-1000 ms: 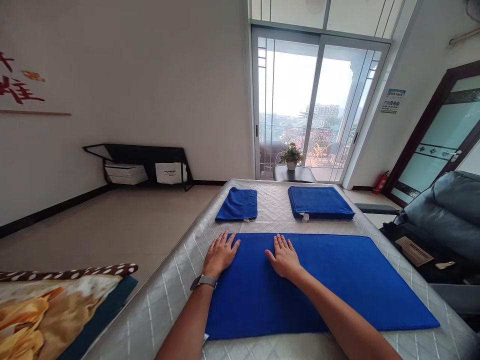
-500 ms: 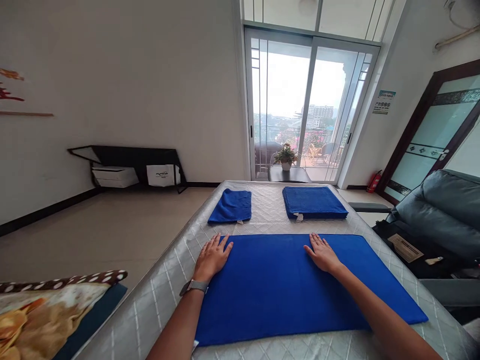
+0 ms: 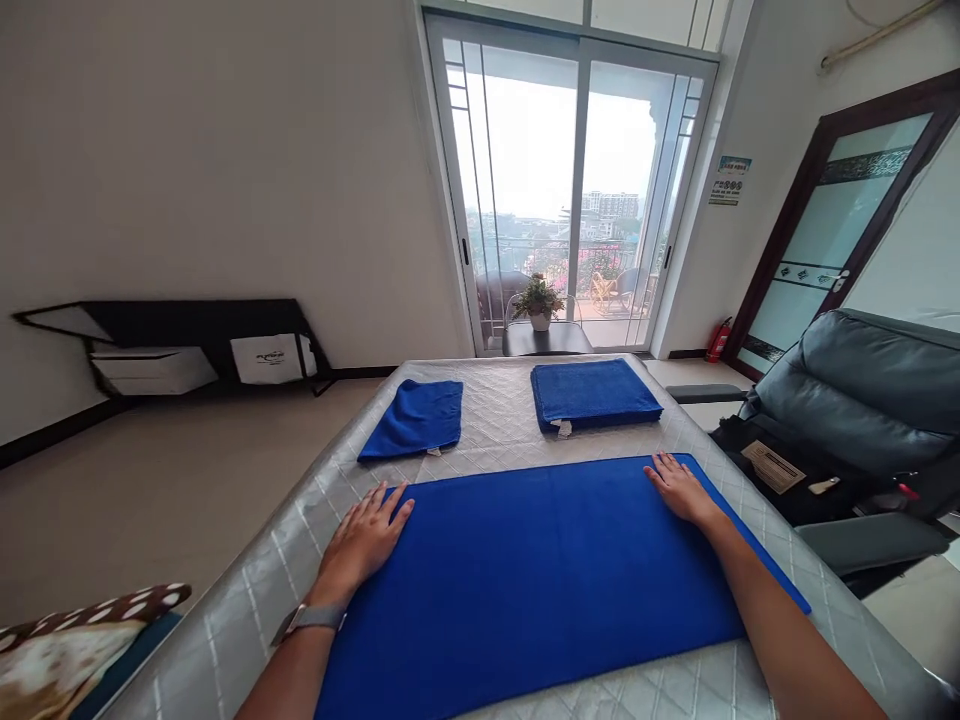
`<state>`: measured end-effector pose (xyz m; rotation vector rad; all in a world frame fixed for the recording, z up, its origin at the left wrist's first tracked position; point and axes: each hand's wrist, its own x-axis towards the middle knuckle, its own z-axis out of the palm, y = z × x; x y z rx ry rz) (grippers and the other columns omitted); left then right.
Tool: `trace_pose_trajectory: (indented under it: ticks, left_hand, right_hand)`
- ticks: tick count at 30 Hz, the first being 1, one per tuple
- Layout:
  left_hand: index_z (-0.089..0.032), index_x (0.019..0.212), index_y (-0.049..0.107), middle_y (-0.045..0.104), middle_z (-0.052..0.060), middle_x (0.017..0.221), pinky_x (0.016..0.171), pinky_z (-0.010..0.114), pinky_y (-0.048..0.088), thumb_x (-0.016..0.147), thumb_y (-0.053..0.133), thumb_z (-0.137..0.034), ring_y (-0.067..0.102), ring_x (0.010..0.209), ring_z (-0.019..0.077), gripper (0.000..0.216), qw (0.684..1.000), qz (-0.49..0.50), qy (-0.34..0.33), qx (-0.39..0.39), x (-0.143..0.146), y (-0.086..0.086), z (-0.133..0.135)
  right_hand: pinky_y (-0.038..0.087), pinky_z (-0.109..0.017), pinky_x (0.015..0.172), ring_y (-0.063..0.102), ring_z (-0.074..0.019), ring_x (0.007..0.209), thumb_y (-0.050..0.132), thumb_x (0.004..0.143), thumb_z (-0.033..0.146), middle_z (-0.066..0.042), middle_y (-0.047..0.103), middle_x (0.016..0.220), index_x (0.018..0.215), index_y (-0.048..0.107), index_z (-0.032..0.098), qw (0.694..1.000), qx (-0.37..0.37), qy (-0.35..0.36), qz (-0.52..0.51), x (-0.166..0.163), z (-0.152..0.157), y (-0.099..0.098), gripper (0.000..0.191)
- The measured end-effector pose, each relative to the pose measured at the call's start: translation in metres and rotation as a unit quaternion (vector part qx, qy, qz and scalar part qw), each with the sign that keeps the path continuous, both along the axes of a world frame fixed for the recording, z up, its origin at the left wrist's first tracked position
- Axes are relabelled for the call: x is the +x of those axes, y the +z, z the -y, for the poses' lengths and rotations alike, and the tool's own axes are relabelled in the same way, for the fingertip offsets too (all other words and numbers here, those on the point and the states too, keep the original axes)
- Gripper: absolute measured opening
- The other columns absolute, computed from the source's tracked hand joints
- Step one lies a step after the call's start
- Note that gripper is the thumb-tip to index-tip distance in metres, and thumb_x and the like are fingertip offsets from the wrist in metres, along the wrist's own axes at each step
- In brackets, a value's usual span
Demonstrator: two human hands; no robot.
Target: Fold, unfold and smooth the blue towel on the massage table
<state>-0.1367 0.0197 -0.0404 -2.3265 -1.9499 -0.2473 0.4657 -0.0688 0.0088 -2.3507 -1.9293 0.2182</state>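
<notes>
A large blue towel (image 3: 540, 570) lies flat across the near part of a grey quilted mattress (image 3: 495, 425). My left hand (image 3: 364, 540) rests flat at the towel's far left corner, fingers spread, a watch on the wrist. My right hand (image 3: 679, 487) lies flat near the towel's far right corner, fingers stretched out. Neither hand holds anything. Two smaller folded blue towels sit farther back: one folded towel (image 3: 414, 418) on the left, a thicker folded stack (image 3: 592, 394) on the right.
A dark grey recliner chair (image 3: 847, 410) stands close on the right. A patterned cushion (image 3: 67, 660) lies at the lower left. A small table with a potted plant (image 3: 538, 302) stands before the sliding glass door. A black shelf (image 3: 172, 345) leans against the left wall.
My right hand has slid rightward along the towel's far edge, from its middle to near the right corner. My left hand stayed at the left corner. The view has turned to the right.
</notes>
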Motion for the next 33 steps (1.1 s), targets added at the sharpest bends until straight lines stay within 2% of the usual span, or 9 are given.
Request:
trace_pose_trajectory:
  ticks: [4, 9, 15, 20, 23, 26, 29, 33]
  left_hand:
    - [-0.018, 0.156, 0.040, 0.034, 0.013, 0.164, 0.120, 0.046, 0.030, 0.100, 0.030, -0.041, 0.032, 0.152, 0.0266, 0.061, 1.000, -0.006, 0.025, -0.005, -0.001, -0.002, -0.001]
    - [-0.020, 0.157, 0.037, 0.034, 0.013, 0.164, 0.120, 0.046, 0.030, 0.103, 0.028, -0.044, 0.032, 0.151, 0.0260, 0.061, 1.000, -0.006, 0.028, -0.007, 0.007, 0.011, 0.006]
    - [-0.019, 0.157, 0.038, 0.032, 0.014, 0.165, 0.122, 0.046, 0.027, 0.104, 0.028, -0.043, 0.030, 0.153, 0.0266, 0.059, 0.999, -0.010, 0.025, -0.019, 0.018, 0.026, 0.015]
    - [-0.018, 0.155, 0.041, 0.038, 0.014, 0.163, 0.120, 0.044, 0.032, 0.104, 0.028, -0.048, 0.041, 0.147, 0.0263, 0.061, 0.998, 0.041, 0.043, -0.001, 0.021, 0.035, 0.017]
    - [-0.015, 0.149, 0.050, 0.050, 0.014, 0.155, 0.118, 0.043, 0.036, 0.104, 0.024, -0.046, 0.047, 0.143, 0.0261, 0.060, 0.995, 0.072, 0.059, 0.023, 0.020, 0.042, 0.018]
    - [-0.015, 0.138, 0.060, 0.057, 0.013, 0.148, 0.115, 0.043, 0.040, 0.104, 0.023, -0.044, 0.053, 0.137, 0.0266, 0.058, 0.993, 0.084, 0.075, 0.043, 0.019, 0.048, 0.020]
    - [-0.015, 0.131, 0.066, 0.061, 0.014, 0.143, 0.114, 0.042, 0.042, 0.103, 0.027, -0.044, 0.056, 0.132, 0.0279, 0.056, 0.993, 0.081, 0.061, 0.066, 0.020, 0.053, 0.022]
    - [-0.014, 0.127, 0.068, 0.064, 0.013, 0.137, 0.113, 0.040, 0.042, 0.101, 0.033, -0.041, 0.059, 0.127, 0.0274, 0.051, 0.993, 0.074, 0.038, 0.084, 0.022, 0.054, 0.023]
  right_hand:
    - [0.012, -0.045, 0.125, 0.014, -0.0230, 0.156, 0.016, 0.103, 0.054, -0.013, 0.022, 0.168, 0.161, 0.025, 0.012, 0.999, 0.008, -0.040, 0.004, 0.021, 0.001, -0.005, 0.073]
    - [0.013, -0.045, 0.126, 0.016, -0.0250, 0.155, 0.016, 0.102, 0.057, -0.013, 0.023, 0.167, 0.161, 0.026, 0.010, 0.997, 0.034, -0.074, -0.015, 0.036, 0.002, -0.010, 0.076]
    - [0.014, -0.049, 0.126, 0.019, -0.0266, 0.155, 0.015, 0.100, 0.059, -0.013, 0.026, 0.167, 0.160, 0.029, 0.010, 0.994, 0.057, -0.089, -0.017, 0.038, 0.001, -0.014, 0.078]
    - [0.016, -0.050, 0.125, 0.022, -0.0272, 0.154, 0.017, 0.101, 0.055, -0.013, 0.030, 0.166, 0.157, 0.037, 0.012, 0.992, 0.092, -0.085, -0.016, 0.036, 0.001, -0.010, 0.073]
    - [0.018, -0.050, 0.125, 0.026, -0.0284, 0.152, 0.022, 0.102, 0.053, -0.013, 0.034, 0.164, 0.152, 0.045, 0.013, 0.989, 0.131, -0.068, -0.021, 0.031, 0.001, -0.002, 0.069]
    - [0.023, -0.045, 0.124, 0.035, -0.0266, 0.149, 0.027, 0.101, 0.052, -0.013, 0.041, 0.160, 0.147, 0.052, 0.014, 0.986, 0.158, -0.014, -0.054, 0.020, 0.002, 0.008, 0.065]
    - [0.032, -0.038, 0.121, 0.045, -0.0247, 0.142, 0.033, 0.100, 0.053, -0.010, 0.049, 0.155, 0.140, 0.061, 0.019, 0.982, 0.154, 0.052, -0.100, 0.005, 0.006, 0.017, 0.060]
    - [0.038, -0.039, 0.118, 0.052, -0.0266, 0.137, 0.038, 0.097, 0.052, -0.007, 0.056, 0.149, 0.131, 0.068, 0.023, 0.977, 0.138, 0.086, -0.134, -0.013, 0.010, 0.022, 0.054]
